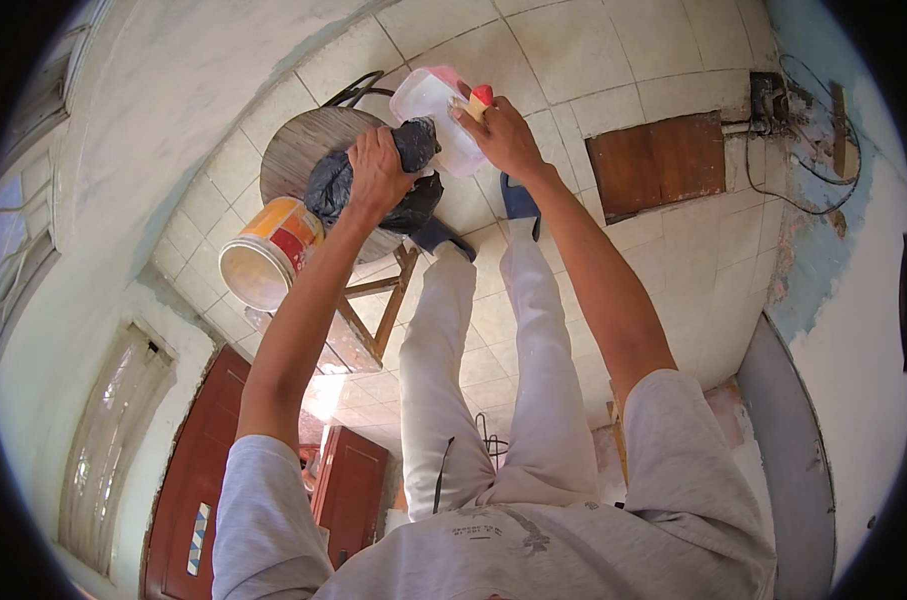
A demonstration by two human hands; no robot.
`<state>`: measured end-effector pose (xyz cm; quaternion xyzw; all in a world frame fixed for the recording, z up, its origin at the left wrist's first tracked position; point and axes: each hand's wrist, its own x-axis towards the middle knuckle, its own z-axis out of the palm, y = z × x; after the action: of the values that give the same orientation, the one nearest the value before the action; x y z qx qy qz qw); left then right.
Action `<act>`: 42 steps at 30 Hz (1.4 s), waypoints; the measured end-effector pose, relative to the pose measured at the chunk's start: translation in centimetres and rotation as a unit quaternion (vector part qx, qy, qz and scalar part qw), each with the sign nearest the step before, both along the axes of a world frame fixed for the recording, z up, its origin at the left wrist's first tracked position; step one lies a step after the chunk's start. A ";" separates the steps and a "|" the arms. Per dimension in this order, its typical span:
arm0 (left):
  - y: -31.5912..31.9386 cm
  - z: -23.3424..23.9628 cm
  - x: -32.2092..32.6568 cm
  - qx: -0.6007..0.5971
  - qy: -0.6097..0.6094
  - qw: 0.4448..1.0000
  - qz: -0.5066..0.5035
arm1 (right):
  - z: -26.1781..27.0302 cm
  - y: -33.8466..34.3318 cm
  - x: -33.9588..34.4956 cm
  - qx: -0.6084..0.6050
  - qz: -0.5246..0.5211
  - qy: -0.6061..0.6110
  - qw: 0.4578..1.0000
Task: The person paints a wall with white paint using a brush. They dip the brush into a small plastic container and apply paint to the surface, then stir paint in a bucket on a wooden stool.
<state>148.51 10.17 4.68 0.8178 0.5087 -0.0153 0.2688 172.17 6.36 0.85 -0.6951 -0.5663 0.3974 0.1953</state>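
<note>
My left hand (378, 172) grips a black plastic bag (329, 184) over a round wooden stool top (296, 154); what the bag holds is hidden. My right hand (502, 135) is closed around a tool's handle with a red end (482, 95), perhaps a brush or scraper; its working end is hard to make out. That tool is over a pinkish translucent plastic tray (464, 156) with white material inside. An orange and white plastic bucket (254, 266), its open mouth towards me, is beside the stool, left of my left forearm.
Wooden legs (393, 300) support the stool. A dark cable (356, 90) lies behind it. My feet in dark slippers (519, 199) stand on the tiled floor. A brown panel (656, 166) is set in the floor or wall surface at right, near an electrical box (768, 101) with loose cables.
</note>
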 end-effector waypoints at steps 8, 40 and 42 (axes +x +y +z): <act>-0.5 -1.0 -1.2 -0.002 -0.017 1.000 -0.011 | 0.3 -0.1 -0.2 0.014 -0.018 0.013 1.000; -0.7 -2.0 2.9 0.028 0.073 0.997 0.019 | 1.1 0.1 -0.8 0.036 -0.076 0.020 0.996; -0.7 -2.1 2.8 0.019 0.079 0.997 0.005 | 1.1 0.2 -0.9 0.015 -0.085 0.047 0.995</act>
<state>151.31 9.52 2.55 0.8166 0.5322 -0.0687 0.2127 171.29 6.53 1.96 -0.7184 -0.5008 0.4032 0.2655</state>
